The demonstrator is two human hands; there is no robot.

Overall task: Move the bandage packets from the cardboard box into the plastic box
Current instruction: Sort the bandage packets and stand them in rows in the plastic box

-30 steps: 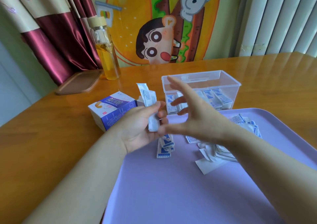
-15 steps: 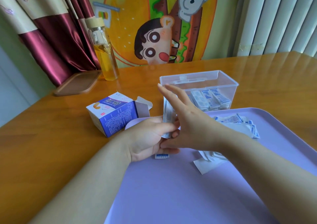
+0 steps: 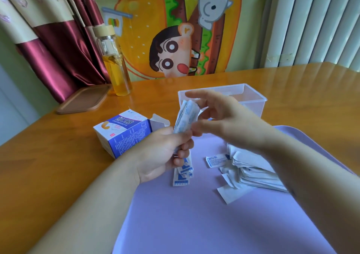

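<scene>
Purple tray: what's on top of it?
A heap of bandage packets at right, partly hidden by the right forearm; a few loose packets under the left hand, which grips a bundle.

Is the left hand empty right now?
No, the left hand grips a bundle of bandage packets, held upright in front of the plastic box.
</scene>
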